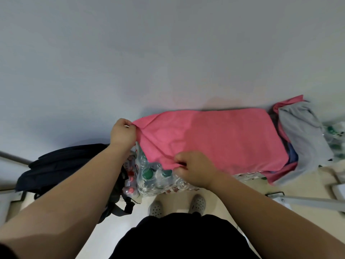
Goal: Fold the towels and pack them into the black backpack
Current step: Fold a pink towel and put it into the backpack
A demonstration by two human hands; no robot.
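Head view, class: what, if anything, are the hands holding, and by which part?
The pink towel: left hand pinches its far corner, right hand its near corner.

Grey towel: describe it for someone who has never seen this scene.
Along the foot of the white wall, a big pink towel lies spread over shrink-wrapped bottle packs. Follow it to its right end, to a small heap of cloths. The grey towel drapes over that heap, the only grey piece among pink and blue.

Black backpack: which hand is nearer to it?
Left. The left hand pinches the pink towel corner just beyond the black backpack; the right hand grips its edge farther right.
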